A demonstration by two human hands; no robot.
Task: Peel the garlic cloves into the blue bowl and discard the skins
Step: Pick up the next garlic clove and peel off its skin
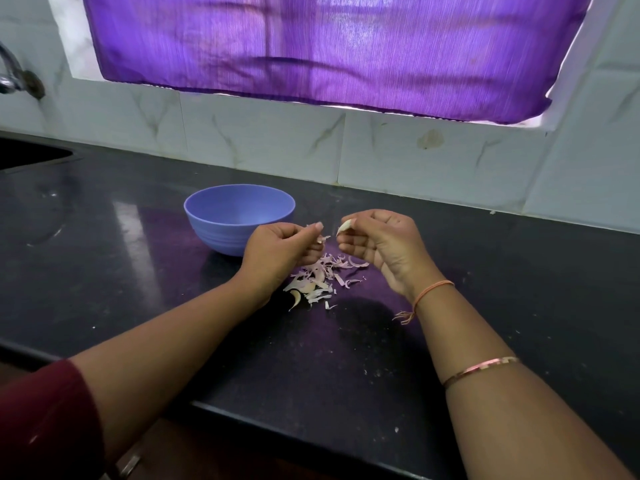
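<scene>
The blue bowl (239, 220) stands on the black counter (485, 271), just left of and behind my hands. My right hand (377, 244) pinches a pale garlic clove (344, 226) between thumb and fingertips. My left hand (280, 247) is closed on a scrap of garlic skin (323, 239), a short gap from the clove. Under both hands a pile of pinkish-white skins (320, 278) lies on the counter. The inside of the bowl that I can see looks bare; its bottom is hidden by the rim.
A tiled wall (381, 157) rises behind the counter under a purple curtain (329, 46). A sink (31, 154) and tap (14, 77) sit at far left. The counter's front edge (311, 427) runs below my forearms.
</scene>
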